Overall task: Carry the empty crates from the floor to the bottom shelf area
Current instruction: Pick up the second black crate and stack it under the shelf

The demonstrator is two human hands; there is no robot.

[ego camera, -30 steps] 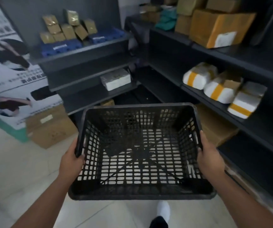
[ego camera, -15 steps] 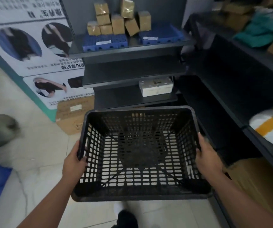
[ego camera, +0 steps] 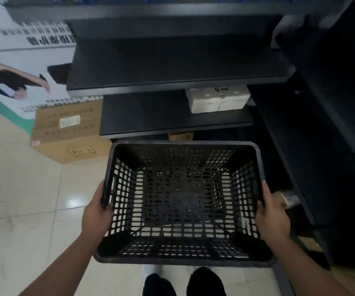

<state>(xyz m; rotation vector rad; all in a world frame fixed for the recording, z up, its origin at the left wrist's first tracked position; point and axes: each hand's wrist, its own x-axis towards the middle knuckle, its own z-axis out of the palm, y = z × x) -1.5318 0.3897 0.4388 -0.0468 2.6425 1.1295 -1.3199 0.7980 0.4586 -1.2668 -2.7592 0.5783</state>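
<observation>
An empty black lattice crate hangs in front of me above the tiled floor, held level. My left hand grips its left rim and my right hand grips its right rim. Just beyond the crate's far edge stands a dark shelf unit. Its lowest visible board is right above the crate's far rim. The space under that board is dark and mostly hidden.
A white box sits on the low board at the right. A cardboard carton stands on the floor left of the shelves, against a printed poster. More dark shelving runs along the right. My feet show below the crate.
I have stepped closer to the shelf unit and tilted my view down. The upper shelves with gold boxes have left the view. Both hands keep the same hold on the crate.
</observation>
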